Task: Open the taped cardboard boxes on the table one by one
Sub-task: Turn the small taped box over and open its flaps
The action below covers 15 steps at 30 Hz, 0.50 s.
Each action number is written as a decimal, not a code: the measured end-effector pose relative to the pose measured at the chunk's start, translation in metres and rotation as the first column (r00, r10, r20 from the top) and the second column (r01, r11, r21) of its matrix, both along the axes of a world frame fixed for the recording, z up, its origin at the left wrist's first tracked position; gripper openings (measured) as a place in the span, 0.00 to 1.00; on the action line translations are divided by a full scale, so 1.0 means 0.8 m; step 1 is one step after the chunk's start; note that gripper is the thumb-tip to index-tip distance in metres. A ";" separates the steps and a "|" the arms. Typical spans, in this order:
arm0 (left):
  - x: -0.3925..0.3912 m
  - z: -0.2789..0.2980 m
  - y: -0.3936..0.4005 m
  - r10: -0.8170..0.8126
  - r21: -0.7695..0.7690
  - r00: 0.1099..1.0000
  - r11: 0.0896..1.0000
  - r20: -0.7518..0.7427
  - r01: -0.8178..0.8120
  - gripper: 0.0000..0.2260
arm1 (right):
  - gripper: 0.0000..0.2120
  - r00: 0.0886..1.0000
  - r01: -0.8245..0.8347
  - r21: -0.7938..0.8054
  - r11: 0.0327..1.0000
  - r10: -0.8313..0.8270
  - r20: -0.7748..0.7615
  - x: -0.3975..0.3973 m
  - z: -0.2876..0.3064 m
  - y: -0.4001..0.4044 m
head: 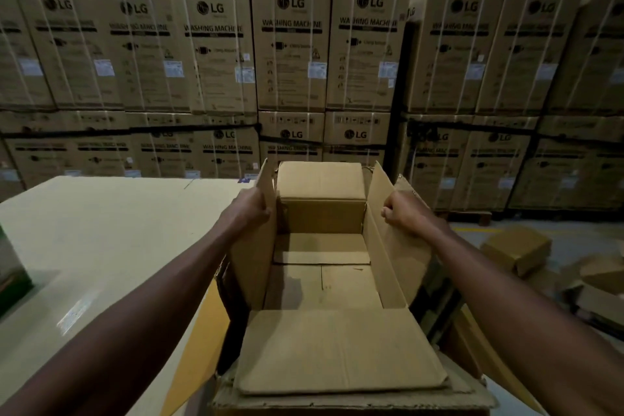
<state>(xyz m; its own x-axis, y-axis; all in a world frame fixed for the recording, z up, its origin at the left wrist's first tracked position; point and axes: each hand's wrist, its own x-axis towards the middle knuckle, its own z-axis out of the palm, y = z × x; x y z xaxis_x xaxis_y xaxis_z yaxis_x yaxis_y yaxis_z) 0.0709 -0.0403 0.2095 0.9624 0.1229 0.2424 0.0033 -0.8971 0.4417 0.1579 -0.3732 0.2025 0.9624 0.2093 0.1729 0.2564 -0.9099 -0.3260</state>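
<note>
Here, in the middle of the frame, an open brown cardboard box (324, 267) stands at the near right end of a pale cream table (101, 246), with all four top flaps turned up or out. The left hand (251, 209) grips the upright left flap (258, 240) near its top edge; its fingers curl round the cardboard, hidden behind the flap, and the thumb side faces the camera. The right hand (403, 213) grips the right flap (391, 246) in the same way, knuckles bent and fingers closed over the flap's upper edge. Both hands are narrow, clenched on cardboard, and both forearms reach in from the lower corners of the frame.

The far flap (320, 181) stands up at the back of the box, and the near flap (337, 351) lies folded out flat toward the camera at the lower centre. Inside, the bare cardboard bottom shows, with its inner bottom flaps meeting along a seam.

At the left edge of the frame, a green-sided box (11, 277) sits on the table, only partly in view. At the right of the frame, below the table level, several loose brown cardboard boxes (516, 250) lie on the grey floor. Across the whole upper half runs a wall of tall stacked cartons (290, 40) printed with LG and WASHING MACHINE, bound with pale straps.
</note>
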 end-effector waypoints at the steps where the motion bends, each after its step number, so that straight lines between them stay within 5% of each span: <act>1: 0.002 -0.009 0.000 0.016 0.008 0.999 1.000 -0.028 -0.015 0.13 | 0.09 1.000 0.005 0.000 1.000 -0.005 -0.005 0.000 -0.008 0.002; 15: 0.010 -0.101 -0.015 0.142 0.069 0.974 0.989 -0.179 -0.131 0.11 | 0.07 0.995 0.062 -0.005 0.998 -0.062 -0.073 0.015 -0.112 -0.002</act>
<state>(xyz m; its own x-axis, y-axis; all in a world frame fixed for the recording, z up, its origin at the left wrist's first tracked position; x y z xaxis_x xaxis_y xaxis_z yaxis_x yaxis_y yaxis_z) 0.0788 -0.0521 0.1290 0.9661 0.2472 0.0740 0.2035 -0.9061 0.3709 0.1701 -0.3745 0.1132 0.9837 0.1489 0.1013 0.1748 -0.9244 -0.3390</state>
